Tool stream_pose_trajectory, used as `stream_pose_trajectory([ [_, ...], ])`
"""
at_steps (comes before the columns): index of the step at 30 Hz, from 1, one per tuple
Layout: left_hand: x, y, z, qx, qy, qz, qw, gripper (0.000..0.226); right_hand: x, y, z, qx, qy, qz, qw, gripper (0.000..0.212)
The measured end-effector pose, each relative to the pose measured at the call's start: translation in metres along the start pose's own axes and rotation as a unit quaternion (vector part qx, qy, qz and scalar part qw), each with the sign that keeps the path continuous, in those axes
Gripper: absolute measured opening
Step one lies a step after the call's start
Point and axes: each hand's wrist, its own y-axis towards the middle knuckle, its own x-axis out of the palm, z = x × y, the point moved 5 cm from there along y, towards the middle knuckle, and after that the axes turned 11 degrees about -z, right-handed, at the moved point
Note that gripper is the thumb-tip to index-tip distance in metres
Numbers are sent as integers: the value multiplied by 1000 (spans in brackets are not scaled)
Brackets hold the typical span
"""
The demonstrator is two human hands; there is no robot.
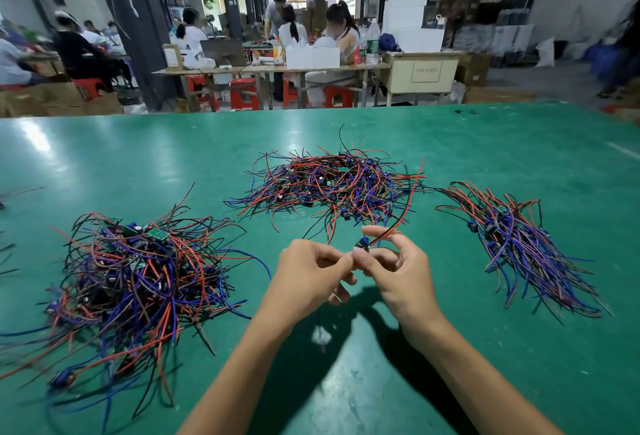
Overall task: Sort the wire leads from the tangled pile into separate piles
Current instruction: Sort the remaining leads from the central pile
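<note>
Both hands meet above the green table [450, 144], just in front of the tangled middle pile [332, 185] of red, blue and black wire leads. My right hand [391, 268] pinches one wire lead [398, 223] with a small blue part at its near end; its red and black wires rise up and to the right. My left hand [311, 272] pinches the same lead at its lower end, fingertips touching the right hand's. A big loose pile [138, 272] lies at the left. A neater, aligned pile [519, 247] lies at the right.
Stray wire ends [20, 192] show at the far left edge of the table. Beyond the table's far edge stand wooden workbenches [270, 69], red stools [244, 92] and several seated people. Cardboard boxes [62, 99] sit on the floor.
</note>
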Motion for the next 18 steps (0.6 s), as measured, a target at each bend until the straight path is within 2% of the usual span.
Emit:
stream_pose_trajectory([
  [5,9,-1,-1,-36,3,-30,999,21,-3,3,14,2,-64,32,997,33],
  [9,14,-2,-2,-60,-1,-55,997,20,-12,7,17,18,-71,53,996,32],
  [18,21,-4,-7,-81,22,-124,989,22,-66,25,10,19,-37,164,986,30],
])
